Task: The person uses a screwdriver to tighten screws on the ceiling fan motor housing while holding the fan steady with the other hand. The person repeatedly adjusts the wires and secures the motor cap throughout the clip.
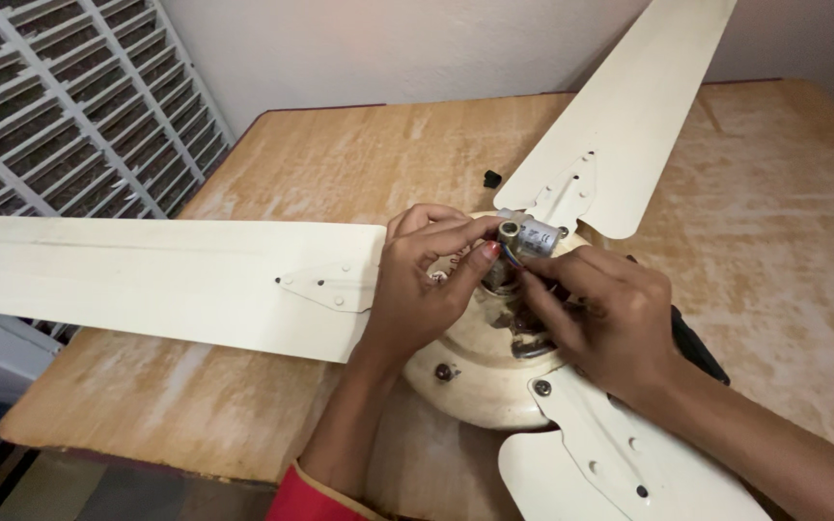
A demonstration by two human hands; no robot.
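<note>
Three cream metal fan blades radiate from the round cream motor housing [480,371] of a ceiling fan lying on the worn wooden table [784,251]. The nearest blade [620,463] runs toward me at lower right, its bracket screwed to the housing edge.

My left hand [422,289] comes up from below, wrist in a red cuff [306,497], and closes its fingertips on the short metal stub shaft [507,233] standing at the hub. My right hand [605,314] comes in from the right and pinches at the coloured wires just below the small grey cylindrical capacitor [538,237]. Neither hand is slack; both are clenched in fine grips at the hub.

The capacitor lies just right of the shaft, touching or nearly so, its long axis running left to right and slightly tilted. It sits directly beyond my right fingertips and beside my left, so both hands are about equally near; the right has the straighter line to it. The wires beneath are partly hidden by my fingers, and I cannot tell how they attach.

A black handled object [697,347] shows behind my right wrist, mostly covered. The long left blade [147,280] overhangs the table edge. Beyond the hub, the far blade [629,106] angles away to the upper right, crowding the capacitor from behind. A small black cap [492,178] lies on the table past the hub. A white grille [79,106] stands at far left.
</note>
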